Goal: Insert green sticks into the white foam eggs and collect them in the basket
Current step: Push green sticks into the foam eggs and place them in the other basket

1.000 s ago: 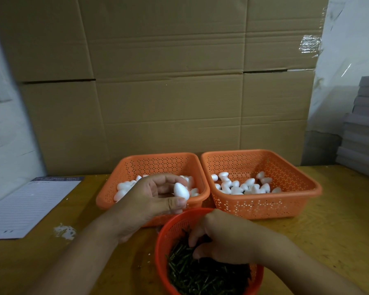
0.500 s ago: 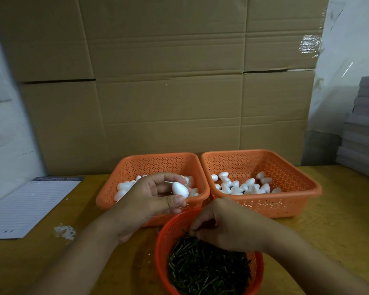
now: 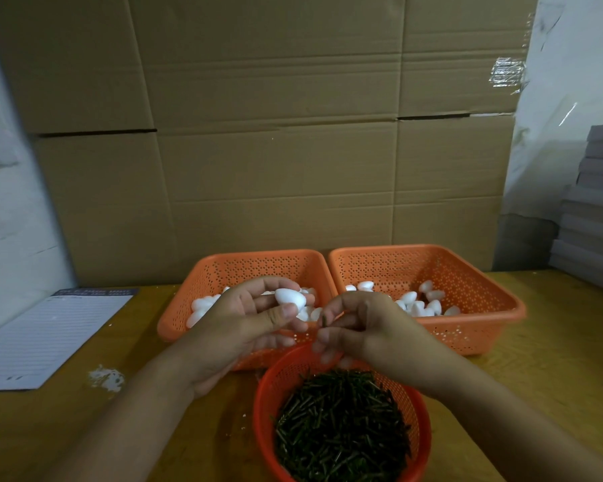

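Note:
My left hand [image 3: 244, 321] pinches a white foam egg [image 3: 290, 297] between thumb and fingers, above the front of the left orange basket [image 3: 202, 273]. Just to its right, my right hand [image 3: 366, 328] pinches a short green stick [image 3: 323, 321], its tip pointing up and close to the egg. Below both hands stands a round red basket [image 3: 261, 405] full of green sticks [image 3: 342, 426]. The left basket holds several white eggs [image 3: 202, 304]. The right orange basket [image 3: 467, 273] holds several more eggs [image 3: 429, 300].
Tall cardboard boxes [image 3: 275, 133] form a wall behind the baskets. A lined paper pad [image 3: 46, 339] lies at the left on the yellow table [image 3: 554, 360], with white foam crumbs [image 3: 106, 378] near it. Grey stacked sheets [image 3: 596, 210] stand at the far right.
My right hand has come up out of the red basket with a green stick and moved toward the egg. My left hand holds the egg in almost the same place.

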The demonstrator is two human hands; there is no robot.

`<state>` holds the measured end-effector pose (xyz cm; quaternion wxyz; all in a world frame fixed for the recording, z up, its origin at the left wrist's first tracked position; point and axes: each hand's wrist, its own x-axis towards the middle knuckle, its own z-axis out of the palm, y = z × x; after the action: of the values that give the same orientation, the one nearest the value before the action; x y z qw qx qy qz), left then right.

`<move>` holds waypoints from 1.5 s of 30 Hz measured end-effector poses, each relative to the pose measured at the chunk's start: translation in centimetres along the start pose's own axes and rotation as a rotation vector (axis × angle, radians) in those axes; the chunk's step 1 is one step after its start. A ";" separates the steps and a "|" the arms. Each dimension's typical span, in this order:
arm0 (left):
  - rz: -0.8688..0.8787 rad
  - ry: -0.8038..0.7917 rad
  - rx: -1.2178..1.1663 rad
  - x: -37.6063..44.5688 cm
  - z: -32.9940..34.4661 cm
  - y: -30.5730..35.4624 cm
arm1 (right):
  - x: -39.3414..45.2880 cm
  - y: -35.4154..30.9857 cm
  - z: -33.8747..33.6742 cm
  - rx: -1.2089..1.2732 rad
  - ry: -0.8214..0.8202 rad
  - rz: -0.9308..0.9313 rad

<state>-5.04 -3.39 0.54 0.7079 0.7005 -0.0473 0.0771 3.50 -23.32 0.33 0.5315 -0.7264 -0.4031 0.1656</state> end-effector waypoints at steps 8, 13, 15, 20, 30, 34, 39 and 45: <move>0.011 0.059 0.012 0.1 0.0 -0.1 | 0.0 -0.5 -0.4 0.302 0.076 -0.016; 0.012 0.039 -0.003 0.1 0.0 -0.1 | 0.0 -0.9 -0.3 0.599 0.057 0.047; 0.013 0.021 -0.004 0.0 0.1 0.0 | 0.0 -0.9 -0.2 0.673 0.065 0.051; 0.010 0.008 -0.005 -0.1 0.1 0.2 | 0.1 -0.8 0.0 0.636 0.108 0.049; 0.015 0.038 0.035 0.0 0.4 0.0 | 0.1 -0.4 0.3 0.484 0.209 0.028; 0.015 0.050 0.055 0.1 0.2 -0.1 | 0.1 -0.3 0.4 0.423 0.221 0.029; 0.019 0.081 0.071 0.1 0.2 -0.2 | 0.0 -0.3 0.4 0.292 0.283 -0.011; 0.040 0.102 0.109 0.2 0.3 -0.3 | 0.1 0.0 0.4 0.209 0.282 -0.058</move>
<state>-4.76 -3.67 0.28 0.6684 0.7322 -0.0211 0.1291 3.28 -22.92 0.22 0.6598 -0.6715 -0.3257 0.0875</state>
